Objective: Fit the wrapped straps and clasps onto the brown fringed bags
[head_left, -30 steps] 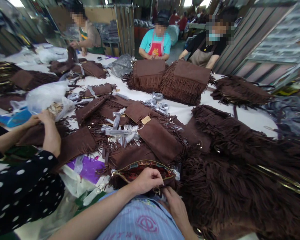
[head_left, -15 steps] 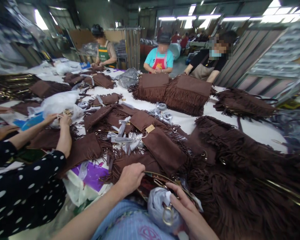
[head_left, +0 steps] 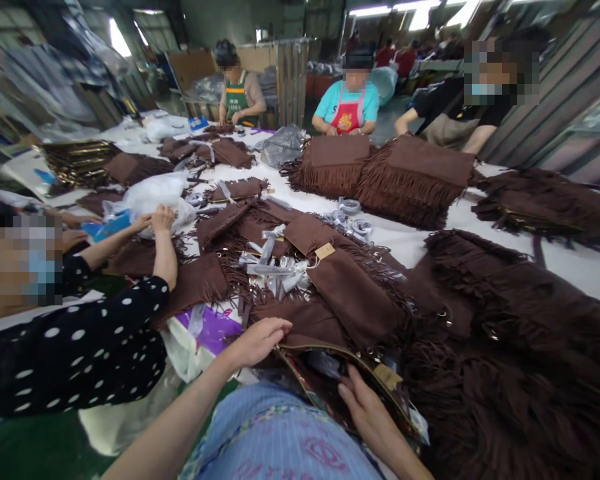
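A brown fringed bag (head_left: 307,383) lies in front of me with its zipped mouth spread wide and a patterned lining showing. My left hand (head_left: 263,340) pinches the bag's edge at the left end of the zip. Inside the mouth sits a strap coil wrapped in grey plastic (head_left: 326,364), partly in shadow. My right hand (head_left: 363,403) reaches into the opening beside the coil, fingers stretched out; whether the fingertips touch it I cannot tell. A tan tag (head_left: 387,377) hangs at the bag's right side.
Brown bags (head_left: 355,293) and plastic-wrapped fittings (head_left: 280,267) cover the table before me. Fringed bags (head_left: 520,373) heap up at right; more stacks (head_left: 415,173) stand behind. A co-worker in a dotted sleeve (head_left: 95,333) handles a white plastic bag (head_left: 155,197) at left. Several people stand across the table.
The wrapped strap coil has gone from my right hand, outside the bag, into its mouth. My left hand stays at the bag's edge. The view has shifted left.
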Demonstrator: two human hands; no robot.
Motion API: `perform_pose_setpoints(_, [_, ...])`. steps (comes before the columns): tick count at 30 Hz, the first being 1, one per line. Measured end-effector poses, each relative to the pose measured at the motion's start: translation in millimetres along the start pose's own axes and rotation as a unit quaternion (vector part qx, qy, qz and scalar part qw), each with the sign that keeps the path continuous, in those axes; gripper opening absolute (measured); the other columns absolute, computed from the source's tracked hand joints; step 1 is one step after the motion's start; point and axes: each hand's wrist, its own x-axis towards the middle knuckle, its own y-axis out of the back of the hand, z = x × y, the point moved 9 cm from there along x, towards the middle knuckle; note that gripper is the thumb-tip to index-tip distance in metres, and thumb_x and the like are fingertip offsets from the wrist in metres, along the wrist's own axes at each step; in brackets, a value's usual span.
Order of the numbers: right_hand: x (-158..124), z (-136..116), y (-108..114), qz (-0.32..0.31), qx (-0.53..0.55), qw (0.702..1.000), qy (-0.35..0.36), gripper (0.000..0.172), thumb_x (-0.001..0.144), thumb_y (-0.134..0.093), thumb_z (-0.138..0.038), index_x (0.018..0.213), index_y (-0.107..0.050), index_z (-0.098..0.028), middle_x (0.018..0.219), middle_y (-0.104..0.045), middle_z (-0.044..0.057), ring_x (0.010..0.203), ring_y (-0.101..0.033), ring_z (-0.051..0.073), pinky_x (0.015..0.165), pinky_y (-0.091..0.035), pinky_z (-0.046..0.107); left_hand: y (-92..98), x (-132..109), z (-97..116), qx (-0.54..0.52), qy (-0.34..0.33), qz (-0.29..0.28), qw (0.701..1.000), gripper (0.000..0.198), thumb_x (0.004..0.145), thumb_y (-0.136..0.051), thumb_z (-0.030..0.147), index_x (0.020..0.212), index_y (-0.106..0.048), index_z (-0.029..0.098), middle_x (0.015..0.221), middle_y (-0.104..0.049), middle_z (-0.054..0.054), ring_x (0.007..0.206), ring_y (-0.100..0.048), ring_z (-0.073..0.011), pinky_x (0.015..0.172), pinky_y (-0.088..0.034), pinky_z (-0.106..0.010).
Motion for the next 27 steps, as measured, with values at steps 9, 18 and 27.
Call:
perform_pose_setpoints(9, [-19.1, -77.8, 20.7, -0.062, -0.079, 0.984, 0.147, 0.026, 0.09, -0.048, -0.039, 0.099, -0.069, -0.026, 0.09, -0.074, 0.005, 0.087, -0.069, 0.024, 0.08, -0.052, 0.034, 8.9, -34.2, -9.9, 0.127, 0.048, 0.023, 0.99, 0.011, 0.082, -0.048, 0.019, 0.087, -0.058, 0.018, 0.09, -0.063, -0.004, 0.089, -0.056, -0.019, 0.081, -0.043, -0.028])
perform_pose_setpoints(18, [-13.9, -184.0, -29.0, -0.053, -0.109, 0.933, 0.34, 0.043, 0.082, -0.051, -0.015, 0.125, -0.052, -0.019, 0.108, -0.065, 0.01, 0.091, -0.062, 0.022, 0.079, -0.051, 0.034, 24.9, -41.2, 72.3, -0.032, -0.014, 0.002, 0.999, 0.015, 0.081, -0.054, 0.022, 0.094, -0.061, 0.02, 0.088, -0.065, 0.0, 0.081, -0.057, -0.0153, 0.073, -0.042, -0.025])
perform_pose_setpoints(27, [4.0, -149.4, -19.0, -0.033, 0.129, 0.967, 0.219, 0.033, 0.095, -0.042, -0.038, 0.119, -0.062, -0.025, 0.105, -0.061, 0.005, 0.088, -0.059, 0.018, 0.081, -0.048, 0.031, -6.3, -25.2, 27.4, -0.305, 0.056, 0.001, 0.951, 0.029, 0.081, -0.06, 0.041, 0.092, -0.054, 0.016, 0.082, -0.059, -0.003, 0.069, -0.057, -0.0129, 0.055, -0.044, -0.02])
